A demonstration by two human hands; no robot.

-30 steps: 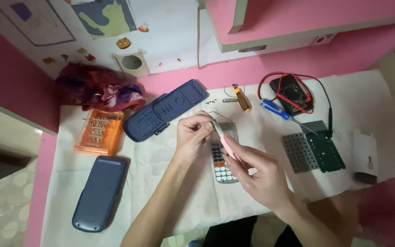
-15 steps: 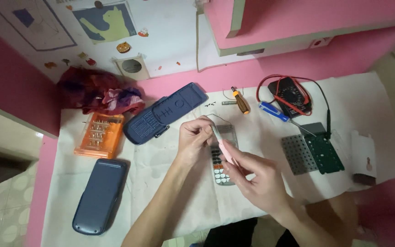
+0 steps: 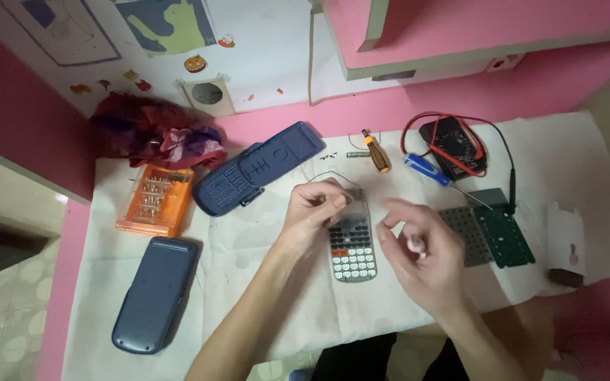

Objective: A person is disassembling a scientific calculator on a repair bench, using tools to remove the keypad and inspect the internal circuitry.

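The calculator (image 3: 351, 240) lies flat mid-desk (image 3: 262, 282) on white paper, with free room toward the near edge. Left hand (image 3: 315, 208) pinches its top; right hand (image 3: 418, 257) grips a small tool.

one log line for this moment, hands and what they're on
left hand: pinching top of calculator | right hand: above cloth, small pale object in fingers | circuit board: right of calculator | grip state: unclear

Calculator (image 3: 351, 243) at centre of table (image 3: 262, 310), between left hand (image 3: 315, 212) and right hand (image 3: 421, 257). Slide cover (image 3: 259, 169) behind-left; bit case (image 3: 155, 200) further left; back shell (image 3: 155, 293) front-left. Screwdriver (image 3: 377, 152) behind; multimeter (image 3: 453, 144) behind-right; circuit board (image 3: 503, 229) right.
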